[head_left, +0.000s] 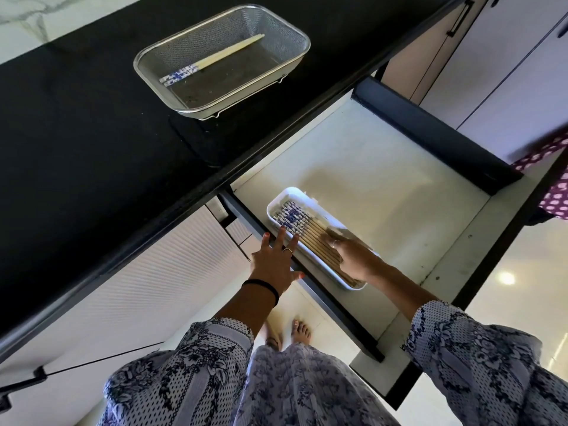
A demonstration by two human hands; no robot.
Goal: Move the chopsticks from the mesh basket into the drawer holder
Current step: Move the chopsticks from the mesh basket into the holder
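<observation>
A metal mesh basket [285, 67] stands on the black countertop [76, 133], with a pair of cream chopsticks [215, 58] with blue-patterned ends lying in it. Below, in the open drawer [384, 192], a white holder [273, 202] contains several matching chopsticks [302, 227] side by side. My left hand [272, 259] rests with spread fingers on the drawer's dark side rail beside the holder. My right hand [353, 255] lies flat over the chopsticks in the holder, fingers blurred.
The drawer's pale floor stretches to the right of the holder, bounded by a dark back wall [436, 133]. Pale cabinet doors [507, 56] stand at the upper right. A purple dotted cloth [553, 179] hangs at the right edge. My bare feet [292, 332] are on the floor.
</observation>
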